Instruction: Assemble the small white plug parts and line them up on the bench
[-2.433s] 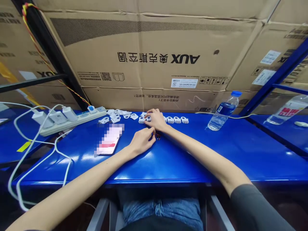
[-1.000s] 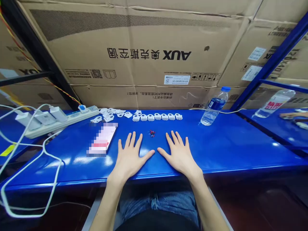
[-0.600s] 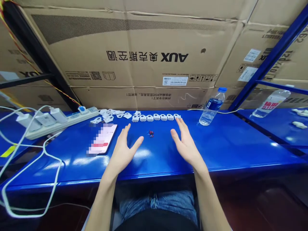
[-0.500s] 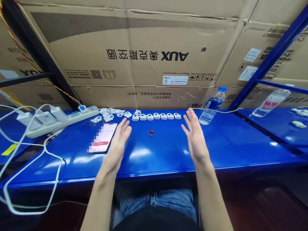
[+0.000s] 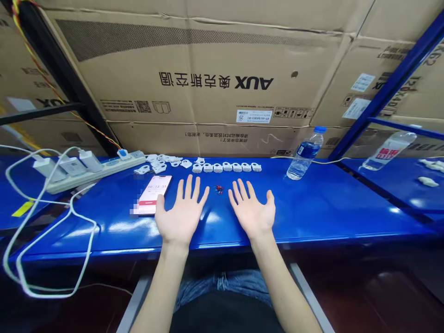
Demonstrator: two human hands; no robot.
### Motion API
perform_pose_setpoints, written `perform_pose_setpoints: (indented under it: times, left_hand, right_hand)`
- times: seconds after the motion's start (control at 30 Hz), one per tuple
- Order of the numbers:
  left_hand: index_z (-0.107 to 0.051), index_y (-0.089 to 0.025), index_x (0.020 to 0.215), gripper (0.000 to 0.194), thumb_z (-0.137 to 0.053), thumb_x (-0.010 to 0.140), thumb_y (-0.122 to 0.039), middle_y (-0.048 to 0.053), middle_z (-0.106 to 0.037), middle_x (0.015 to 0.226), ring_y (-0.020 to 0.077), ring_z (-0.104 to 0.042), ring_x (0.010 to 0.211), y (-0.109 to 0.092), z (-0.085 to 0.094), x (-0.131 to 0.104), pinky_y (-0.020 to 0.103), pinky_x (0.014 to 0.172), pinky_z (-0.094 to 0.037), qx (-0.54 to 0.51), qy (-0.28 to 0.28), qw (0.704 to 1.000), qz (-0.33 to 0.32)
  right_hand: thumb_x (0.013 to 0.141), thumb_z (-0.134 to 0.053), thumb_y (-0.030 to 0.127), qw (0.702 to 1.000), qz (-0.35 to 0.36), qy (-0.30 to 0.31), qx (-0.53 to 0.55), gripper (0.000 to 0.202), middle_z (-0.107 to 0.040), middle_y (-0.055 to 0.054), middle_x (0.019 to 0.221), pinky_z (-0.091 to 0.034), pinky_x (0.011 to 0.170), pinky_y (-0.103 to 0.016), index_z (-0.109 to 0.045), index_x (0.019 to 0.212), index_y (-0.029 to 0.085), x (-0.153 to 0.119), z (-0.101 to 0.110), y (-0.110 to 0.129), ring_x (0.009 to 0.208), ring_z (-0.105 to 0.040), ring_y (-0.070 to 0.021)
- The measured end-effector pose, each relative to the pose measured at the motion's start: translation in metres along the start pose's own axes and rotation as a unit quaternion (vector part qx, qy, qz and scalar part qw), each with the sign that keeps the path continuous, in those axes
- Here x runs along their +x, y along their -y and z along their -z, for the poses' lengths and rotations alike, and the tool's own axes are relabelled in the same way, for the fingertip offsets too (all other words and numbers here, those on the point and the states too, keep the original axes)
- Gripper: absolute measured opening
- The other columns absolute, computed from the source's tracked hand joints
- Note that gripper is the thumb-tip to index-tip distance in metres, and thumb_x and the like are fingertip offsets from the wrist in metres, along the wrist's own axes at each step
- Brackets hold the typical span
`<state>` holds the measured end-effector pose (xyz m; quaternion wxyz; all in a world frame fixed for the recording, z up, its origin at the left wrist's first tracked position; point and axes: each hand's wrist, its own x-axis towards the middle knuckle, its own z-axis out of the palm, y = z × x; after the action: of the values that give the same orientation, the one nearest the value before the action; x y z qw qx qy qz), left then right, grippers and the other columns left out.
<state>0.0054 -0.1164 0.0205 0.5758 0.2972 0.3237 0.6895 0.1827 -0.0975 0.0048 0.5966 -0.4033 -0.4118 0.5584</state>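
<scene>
My left hand [image 5: 181, 213] is palm up with its fingers spread, holding nothing. Its thumb overlaps the lower right corner of a phone [image 5: 154, 192] with a lit screen. Palm up too, my right hand [image 5: 255, 210] has its fingers apart and nothing in it. Between and just beyond the fingertips lies a small cluster of red and dark pieces [image 5: 219, 189] on the blue table [image 5: 329, 208]. Behind it, several white plastic parts [image 5: 227, 167] form a row, and more white parts [image 5: 161, 162] lie loosely grouped at its left.
A white power strip [image 5: 100, 172] with plugged-in chargers and looping white cables [image 5: 83, 249] occupies the left. A water bottle [image 5: 305, 155] stands at the back right; another bottle [image 5: 388, 150] is beyond the blue frame post. Large cardboard boxes [image 5: 208, 51] rise behind.
Both hands have moved inward and turned from palms facing each other to palms up, with fingers spread. The view has shifted slightly.
</scene>
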Motion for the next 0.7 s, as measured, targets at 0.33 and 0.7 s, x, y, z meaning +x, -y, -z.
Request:
perform_pose_setpoints:
  times: [0.33, 0.7]
  left_hand:
    - [-0.028, -0.029, 0.163, 0.069, -0.026, 0.099, -0.056, 0.011, -0.041, 0.166, 0.026, -0.049, 0.149, 0.013, 0.01, -0.002, 0.055, 0.113, -0.05, -0.047, -0.07, 0.995, 0.05]
    - [-0.034, -0.026, 0.158, 0.068, -0.023, 0.098, -0.055, 0.012, -0.038, 0.168, 0.0275, -0.05, 0.148, -0.023, -0.009, 0.019, 0.049, 0.11, -0.053, 0.071, -0.039, 0.992, 0.095]
  right_hand:
    - [0.098, 0.015, 0.052, 0.998, -0.035, -0.028, 0.045, 0.085, -0.04, -0.016, 0.166, -0.046, 0.114, -0.06, -0.019, 0.169, 0.019, -0.004, 0.0, -0.008, 0.148, -0.049, -0.0264]
    - [0.099, 0.013, 0.05, 0.999, -0.012, 0.015, -0.051, 0.083, -0.032, -0.017, 0.17, -0.049, 0.115, -0.052, -0.016, 0.168, 0.014, 0.011, -0.006, 0.046, 0.15, -0.046, -0.0238]
